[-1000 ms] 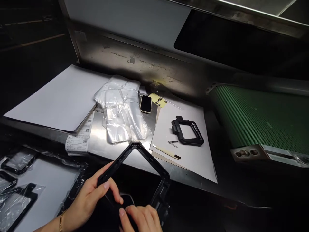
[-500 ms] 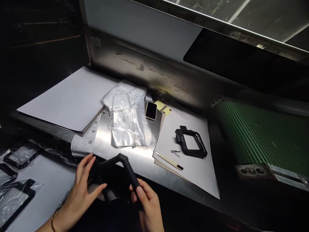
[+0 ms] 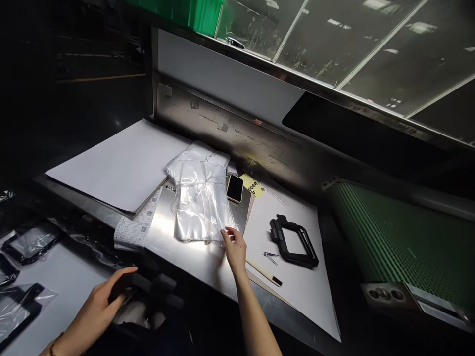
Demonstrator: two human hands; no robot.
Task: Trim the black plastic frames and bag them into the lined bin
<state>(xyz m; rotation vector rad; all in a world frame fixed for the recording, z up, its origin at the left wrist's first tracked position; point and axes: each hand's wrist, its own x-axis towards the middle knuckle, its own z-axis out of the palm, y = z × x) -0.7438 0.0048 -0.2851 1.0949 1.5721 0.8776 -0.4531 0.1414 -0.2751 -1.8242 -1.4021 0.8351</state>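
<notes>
In my left hand (image 3: 94, 304) is a black plastic frame (image 3: 156, 287), smeared by motion, with my fingers curled around its left side. My right hand (image 3: 235, 247) is stretched forward over the lower right corner of a stack of clear plastic bags (image 3: 200, 202). Its fingers are bent and slightly apart at the bags' edge; I cannot tell whether they touch the top bag. A second black frame (image 3: 293, 242) lies on white board (image 3: 311, 306) to the right, beside small metal nippers (image 3: 270, 257) and a cream-handled tool (image 3: 263, 272).
A phone (image 3: 235, 188) and a yellow sticker sheet (image 3: 252, 186) lie behind the bags. White sheets (image 3: 118, 163) cover printed labels (image 3: 137, 225) at left. Bagged frames (image 3: 18, 314) lie lower left. A green conveyor belt (image 3: 397, 242) runs at right.
My right hand has let go of the black frame and reached forward to the bags. My left hand now holds the frame, lower and further left. The camera view has tilted up.
</notes>
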